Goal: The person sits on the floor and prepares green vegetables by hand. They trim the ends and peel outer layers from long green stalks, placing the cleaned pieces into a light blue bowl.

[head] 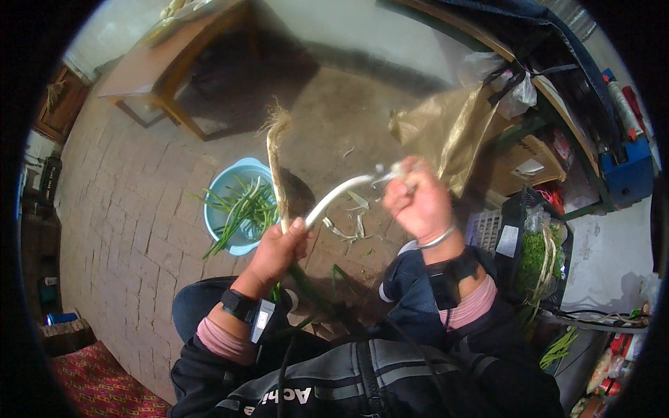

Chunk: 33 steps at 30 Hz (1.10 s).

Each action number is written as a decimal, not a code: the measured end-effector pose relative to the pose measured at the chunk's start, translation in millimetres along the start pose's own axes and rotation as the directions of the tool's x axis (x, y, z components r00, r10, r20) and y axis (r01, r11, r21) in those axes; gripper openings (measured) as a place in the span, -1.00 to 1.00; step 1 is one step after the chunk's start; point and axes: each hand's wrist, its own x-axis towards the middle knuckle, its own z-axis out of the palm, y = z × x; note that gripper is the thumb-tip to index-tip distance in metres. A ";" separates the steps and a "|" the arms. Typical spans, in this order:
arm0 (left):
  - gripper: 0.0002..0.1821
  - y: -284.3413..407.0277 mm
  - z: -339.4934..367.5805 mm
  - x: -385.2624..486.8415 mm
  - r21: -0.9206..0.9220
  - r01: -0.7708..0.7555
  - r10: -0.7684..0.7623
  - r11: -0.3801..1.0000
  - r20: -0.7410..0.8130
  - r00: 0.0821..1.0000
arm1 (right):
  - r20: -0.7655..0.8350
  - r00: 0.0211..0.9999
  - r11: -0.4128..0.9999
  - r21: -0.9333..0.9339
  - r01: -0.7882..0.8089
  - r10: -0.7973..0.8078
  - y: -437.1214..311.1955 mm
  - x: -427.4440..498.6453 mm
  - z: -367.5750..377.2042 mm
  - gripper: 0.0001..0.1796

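Note:
Two long leeks or large green onions are in my left hand (280,245), gripped where their pale stems meet. One stalk (273,162) points up with shaggy roots and a dry brownish skin. The other, a smooth white stalk (339,196), bends over to the right. At its root end my right hand (418,201) is curled closed on it, slightly blurred. Their dark green leaves hang toward my lap. Left of the stalks, a light blue plastic basin (210,217) on the floor holds cut green onion pieces (243,209).
Peeled scraps (345,230) lie on the brick floor (136,219). A wooden table (141,65) stands at upper left. On the right are a golden-brown sack (444,130), a cardboard box (522,164) and a black crate (507,230) with greens. Patterned red fabric (104,384) is at lower left.

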 end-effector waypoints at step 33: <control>-0.65 47.0 8.0 -7.5 -0.373 -0.130 0.211 0.919 0.184 0.960 | 0.312 0.912 0.467 -0.870 0.161 0.266 85.7 4.5 21.1 -0.70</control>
